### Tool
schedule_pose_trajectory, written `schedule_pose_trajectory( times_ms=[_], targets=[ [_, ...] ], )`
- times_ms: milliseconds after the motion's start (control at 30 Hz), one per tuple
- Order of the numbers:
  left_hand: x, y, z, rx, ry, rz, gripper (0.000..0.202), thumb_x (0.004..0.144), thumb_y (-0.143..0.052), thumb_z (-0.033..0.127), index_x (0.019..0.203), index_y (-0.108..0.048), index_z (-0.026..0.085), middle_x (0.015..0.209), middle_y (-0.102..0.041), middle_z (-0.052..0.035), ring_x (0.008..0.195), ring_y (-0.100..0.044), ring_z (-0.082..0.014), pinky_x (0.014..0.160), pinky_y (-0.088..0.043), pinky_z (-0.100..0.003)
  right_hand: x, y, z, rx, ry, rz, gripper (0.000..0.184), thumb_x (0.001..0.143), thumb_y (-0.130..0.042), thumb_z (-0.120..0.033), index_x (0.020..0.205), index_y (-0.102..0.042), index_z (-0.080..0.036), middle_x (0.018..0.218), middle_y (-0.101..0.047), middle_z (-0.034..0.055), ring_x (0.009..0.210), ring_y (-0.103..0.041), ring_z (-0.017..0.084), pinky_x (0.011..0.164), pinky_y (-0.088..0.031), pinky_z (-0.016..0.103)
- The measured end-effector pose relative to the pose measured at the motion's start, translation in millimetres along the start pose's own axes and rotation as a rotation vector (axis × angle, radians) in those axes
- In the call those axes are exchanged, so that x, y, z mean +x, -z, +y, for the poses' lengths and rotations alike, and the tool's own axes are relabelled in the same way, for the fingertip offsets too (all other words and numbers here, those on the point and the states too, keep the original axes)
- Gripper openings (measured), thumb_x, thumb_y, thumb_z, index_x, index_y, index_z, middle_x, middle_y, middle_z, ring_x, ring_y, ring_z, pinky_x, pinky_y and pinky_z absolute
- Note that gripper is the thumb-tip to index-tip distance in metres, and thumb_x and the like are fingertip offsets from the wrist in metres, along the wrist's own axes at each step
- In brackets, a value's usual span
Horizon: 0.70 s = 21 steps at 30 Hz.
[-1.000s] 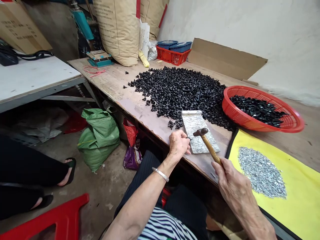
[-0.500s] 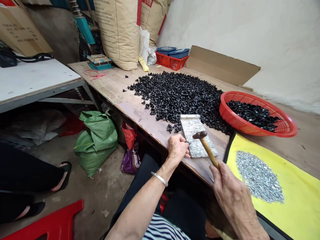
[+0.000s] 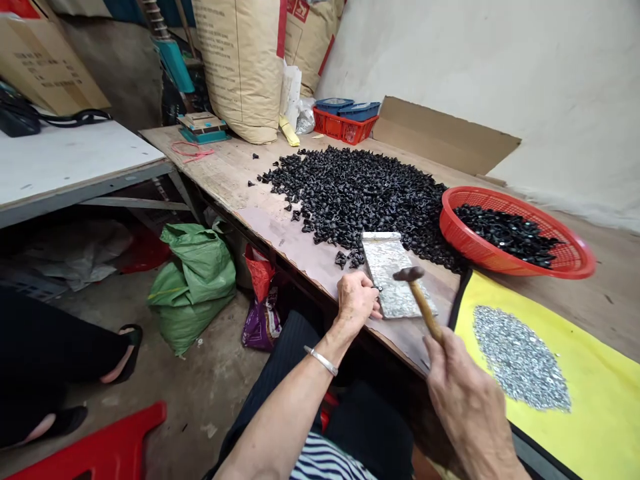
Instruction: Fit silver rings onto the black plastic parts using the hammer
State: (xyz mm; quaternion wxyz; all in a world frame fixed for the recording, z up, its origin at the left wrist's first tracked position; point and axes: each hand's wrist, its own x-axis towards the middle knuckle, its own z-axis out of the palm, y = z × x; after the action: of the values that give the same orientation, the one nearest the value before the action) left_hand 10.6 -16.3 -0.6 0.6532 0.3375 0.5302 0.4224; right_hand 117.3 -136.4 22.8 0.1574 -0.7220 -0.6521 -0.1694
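My right hand (image 3: 463, 383) is wrapped round the wooden handle of a hammer (image 3: 424, 303), whose head hangs over a dented metal plate (image 3: 393, 267). At the plate's left edge, my left hand (image 3: 357, 299) is closed in a pinch on a small black part (image 3: 377, 289), mostly hidden by the fingers. Just beyond the plate spreads a large heap of small black plastic parts (image 3: 350, 187). Right of my right hand, a pile of small shiny metal pieces (image 3: 520, 357) lies on a yellow cloth (image 3: 600, 393).
A red plastic basket (image 3: 450, 230) with black parts stands at the right. Behind the heap are a red crate (image 3: 345, 127) with blue trays, a cardboard sheet (image 3: 445, 137) and large paper sacks (image 3: 243, 67). A green sack (image 3: 195, 287) and another person's feet (image 3: 130, 347) are at the left.
The hammer head has shifted slightly to the right, away from my left hand. My left hand stays pinched at the plate's edge.
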Motion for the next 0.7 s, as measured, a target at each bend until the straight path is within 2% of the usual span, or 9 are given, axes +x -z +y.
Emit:
schedule_pose_trajectory(
  times_ms=[67,133,233,300,433,500,600,633,700],
  targets=[
    [-0.5,0.2,0.3,-0.004,-0.01,0.005,0.019,0.061,-0.049,0.0,0.054,-0.042,0.016,0.031,-0.039,0.0071,0.028,-0.046,-0.0116,0.026,-0.043,-0.023,0.4,3.6,-2.0,0.043,-0.043,0.137,0.029,0.09,-0.039,-0.03,0.101,-0.058,-0.012,0.072,-0.064,0.0061,0.048,-0.055,0.011,0.046,-0.036,0.022],
    [-0.1,0.4,-0.6,-0.008,-0.03,0.009,0.017,0.061,-0.049,0.001,0.054,-0.043,0.015,0.032,-0.041,0.0067,0.029,-0.047,-0.0113,0.027,-0.044,-0.023,-0.8,2.3,-5.8,0.037,-0.053,0.181,0.028,0.09,-0.04,-0.03,0.101,-0.058,-0.011,0.068,-0.064,0.0055,0.047,-0.055,0.011,0.046,-0.036,0.021],
    [1.2,0.4,-2.8,-0.009,-0.028,0.002,0.016,0.061,-0.051,0.003,0.054,-0.044,0.015,0.032,-0.041,0.0063,0.028,-0.047,-0.0113,0.027,-0.044,-0.022,-4.6,-4.8,-8.8,-0.054,0.017,0.042,0.027,0.09,-0.036,-0.026,0.087,-0.059,-0.012,0.053,-0.057,0.0016,0.034,-0.045,0.01,0.038,-0.027,0.023],
    [1.6,0.4,-3.6,-0.012,-0.027,-0.001,0.016,0.061,-0.051,0.003,0.053,-0.044,0.015,0.031,-0.041,0.0062,0.028,-0.047,-0.0114,0.027,-0.044,-0.022,-5.9,-6.3,-7.8,-0.081,0.051,-0.004,0.028,0.091,-0.035,-0.025,0.085,-0.059,-0.013,0.053,-0.056,0.0014,0.033,-0.043,0.01,0.038,-0.026,0.023],
    [1.3,0.3,-3.5,-0.025,-0.034,0.007,0.017,0.061,-0.05,0.002,0.054,-0.044,0.015,0.032,-0.042,0.0064,0.029,-0.047,-0.011,0.028,-0.045,-0.022,-5.3,-3.3,-6.9,-0.024,-0.045,0.174,0.027,0.09,-0.039,-0.028,0.1,-0.058,-0.011,0.066,-0.062,0.005,0.045,-0.051,0.011,0.045,-0.033,0.022],
    [1.1,0.2,-3.0,-0.028,-0.031,0.008,0.017,0.061,-0.051,0.002,0.054,-0.044,0.015,0.033,-0.041,0.0067,0.029,-0.047,-0.0109,0.028,-0.045,-0.022,-5.2,-3.8,-7.9,-0.041,-0.025,0.133,0.027,0.09,-0.037,-0.027,0.094,-0.059,-0.011,0.06,-0.06,0.0036,0.04,-0.047,0.01,0.042,-0.03,0.022],
    [0.8,-0.2,-2.0,-0.034,-0.025,0.009,0.017,0.061,-0.051,0.001,0.053,-0.044,0.015,0.033,-0.042,0.0064,0.029,-0.048,-0.0112,0.028,-0.044,-0.022,-5.6,-6.0,-8.4,-0.1,0.068,-0.013,0.027,0.09,-0.036,-0.026,0.088,-0.06,-0.014,0.056,-0.058,0.0008,0.034,-0.04,0.008,0.038,-0.024,0.023],
    [0.8,-0.3,-1.6,-0.034,-0.021,0.01,0.018,0.061,-0.051,0.001,0.053,-0.044,0.015,0.033,-0.042,0.0063,0.03,-0.048,-0.0113,0.028,-0.044,-0.022,-5.8,-6.4,-8.5,-0.105,0.07,-0.002,0.025,0.09,-0.037,-0.026,0.091,-0.06,-0.014,0.06,-0.06,0.0013,0.036,-0.043,0.009,0.039,-0.026,0.023],
    [0.8,-0.8,-0.8,-0.03,-0.01,0.011,0.018,0.062,-0.05,0.0,0.053,-0.044,0.015,0.032,-0.041,0.0063,0.029,-0.047,-0.0112,0.028,-0.044,-0.022,-6.3,-7.3,-9.5,-0.095,0.018,0.11,0.025,0.089,-0.041,-0.026,0.102,-0.058,-0.013,0.07,-0.065,0.0034,0.043,-0.05,0.01,0.043,-0.031,0.022]
  ],
)
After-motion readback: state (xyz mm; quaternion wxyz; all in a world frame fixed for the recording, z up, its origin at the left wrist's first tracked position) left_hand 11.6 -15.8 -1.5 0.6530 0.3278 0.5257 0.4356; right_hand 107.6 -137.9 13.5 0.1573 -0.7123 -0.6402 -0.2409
